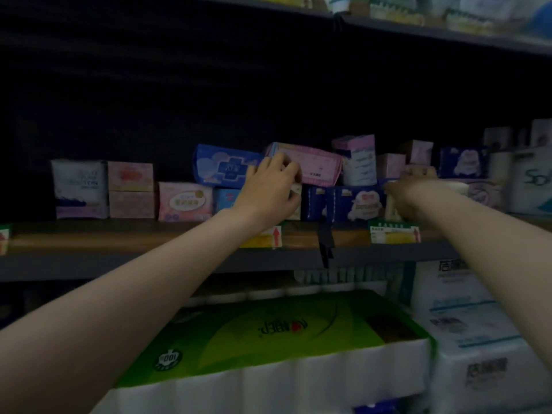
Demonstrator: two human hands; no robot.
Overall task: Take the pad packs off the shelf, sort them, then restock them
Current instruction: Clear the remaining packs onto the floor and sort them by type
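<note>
Pad packs stand in a dim row on the wooden shelf (119,234). My left hand (273,186) reaches in at the middle and its fingers curl round a small cream pack (295,191), just under a tilted pink pack (316,167). A blue pack (224,167) lies to the left of my fingers. My right hand (410,191) is further right and grips a pale pack (394,204) standing beside dark blue packs (355,201). Pink and white packs (131,189) stand at the shelf's left.
Price tags (394,233) hang on the shelf's front edge. Below it lie a green-topped bundle of tissue rolls (268,339) and white tissue bales (478,339) at the right. An upper shelf (418,16) carries more goods. The shelf's back is dark.
</note>
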